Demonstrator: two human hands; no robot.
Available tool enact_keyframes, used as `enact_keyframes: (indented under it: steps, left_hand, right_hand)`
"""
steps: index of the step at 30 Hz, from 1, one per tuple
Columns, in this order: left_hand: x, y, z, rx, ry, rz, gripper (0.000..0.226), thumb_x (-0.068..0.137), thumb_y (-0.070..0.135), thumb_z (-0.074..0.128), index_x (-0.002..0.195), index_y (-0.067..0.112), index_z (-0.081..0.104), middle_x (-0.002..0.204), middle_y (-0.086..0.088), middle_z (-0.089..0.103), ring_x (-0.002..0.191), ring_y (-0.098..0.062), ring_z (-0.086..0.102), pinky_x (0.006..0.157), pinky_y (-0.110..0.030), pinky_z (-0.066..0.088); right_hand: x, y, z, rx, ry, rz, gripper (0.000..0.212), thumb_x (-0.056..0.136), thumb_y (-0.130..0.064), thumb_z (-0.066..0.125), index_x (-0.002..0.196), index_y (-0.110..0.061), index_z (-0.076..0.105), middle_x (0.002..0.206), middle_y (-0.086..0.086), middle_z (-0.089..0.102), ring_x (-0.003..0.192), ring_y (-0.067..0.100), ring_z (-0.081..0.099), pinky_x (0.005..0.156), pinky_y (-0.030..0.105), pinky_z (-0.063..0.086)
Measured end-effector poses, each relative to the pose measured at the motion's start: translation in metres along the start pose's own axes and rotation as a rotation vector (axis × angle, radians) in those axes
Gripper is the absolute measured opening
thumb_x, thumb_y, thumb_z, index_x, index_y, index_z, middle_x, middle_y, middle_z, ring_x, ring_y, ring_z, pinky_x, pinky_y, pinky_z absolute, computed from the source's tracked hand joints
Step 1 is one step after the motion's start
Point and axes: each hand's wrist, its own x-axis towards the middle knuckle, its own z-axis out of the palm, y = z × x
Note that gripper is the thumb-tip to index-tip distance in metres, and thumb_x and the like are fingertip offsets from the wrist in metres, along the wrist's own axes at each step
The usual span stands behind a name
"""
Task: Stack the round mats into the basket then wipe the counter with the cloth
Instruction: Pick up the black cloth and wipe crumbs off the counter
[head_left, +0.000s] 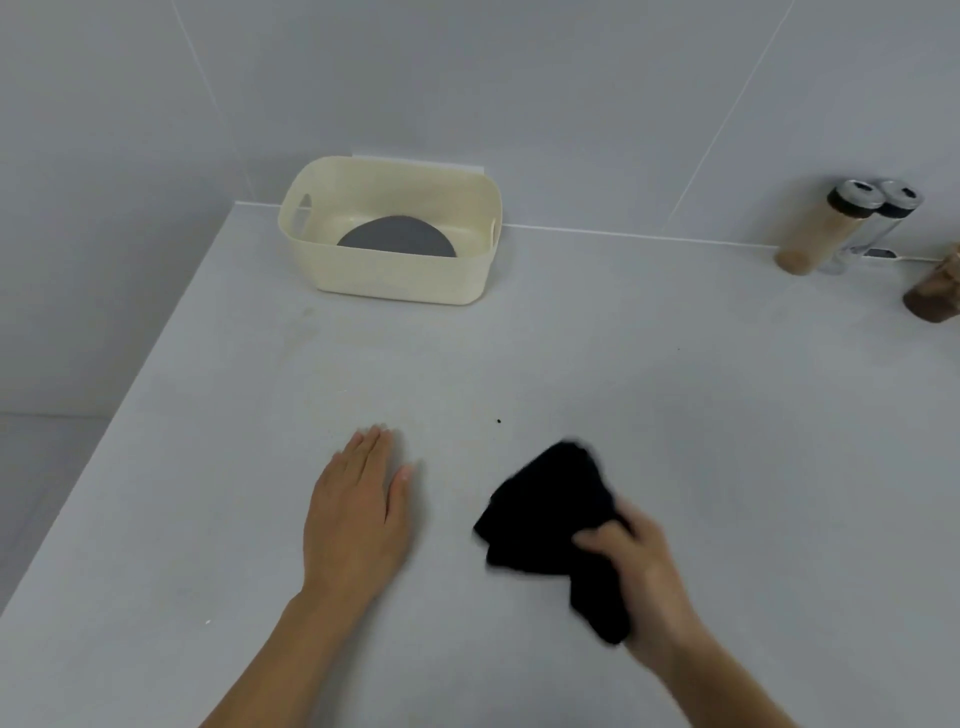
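A cream plastic basket (395, 280) stands at the back of the grey counter (675, 415) against the wall. Grey round mats (397, 236) lie inside it, tilted against the far side. My right hand (641, 566) is shut on a crumpled black cloth (550, 514), which rests on the counter near the front; hand and cloth are blurred. My left hand (358, 514) lies flat on the counter to the left of the cloth, palm down, fingers together, holding nothing.
Spice jars (826, 228) with dark lids stand at the back right by the wall, and a brown jar (935, 291) sits at the right edge. A small dark speck (498, 421) lies beyond the cloth. The counter's left edge drops off to the floor.
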Motion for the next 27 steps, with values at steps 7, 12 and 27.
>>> enact_keyframes:
  steps: [7, 12, 27]
  left_hand:
    - [0.008, -0.020, -0.012, 0.089, 0.060, -0.092, 0.078, 0.082, 0.058, 0.012, 0.140, 0.010, 0.035, 0.148, -0.005, 0.037, 0.139, -0.017, 0.027, 0.113, -0.028, 0.010]
    - [0.009, -0.031, -0.028, -0.013, 0.122, -0.182, 0.078, 0.082, 0.060, 0.015, 0.141, 0.013, 0.033, 0.150, -0.003, 0.032, 0.140, -0.016, 0.024, 0.113, -0.027, 0.010]
    - [0.012, -0.050, -0.058, -0.179, 0.319, -0.346, 0.065, 0.088, 0.051, 0.024, 0.141, 0.014, 0.032, 0.150, -0.001, 0.032, 0.139, -0.013, 0.023, 0.110, -0.024, 0.010]
  right_hand:
    - [0.106, -0.045, -0.036, -0.121, 0.402, -0.161, 0.022, 0.084, -0.010, 0.047, 0.094, -0.024, 0.062, 0.083, -0.002, 0.060, 0.079, 0.020, 0.061, 0.065, 0.034, 0.053]
    - [0.145, -0.025, -0.009, -0.723, 0.270, -0.198, 0.047, 0.085, -0.023, 0.037, 0.132, -0.028, 0.044, 0.132, -0.004, 0.050, 0.134, 0.026, 0.030, 0.110, 0.038, 0.020]
    - [0.064, 0.046, 0.084, -0.921, -0.634, -0.685, 0.038, 0.069, -0.021, 0.048, 0.104, -0.027, 0.060, 0.109, -0.029, 0.064, 0.114, -0.005, 0.048, 0.090, 0.016, 0.030]
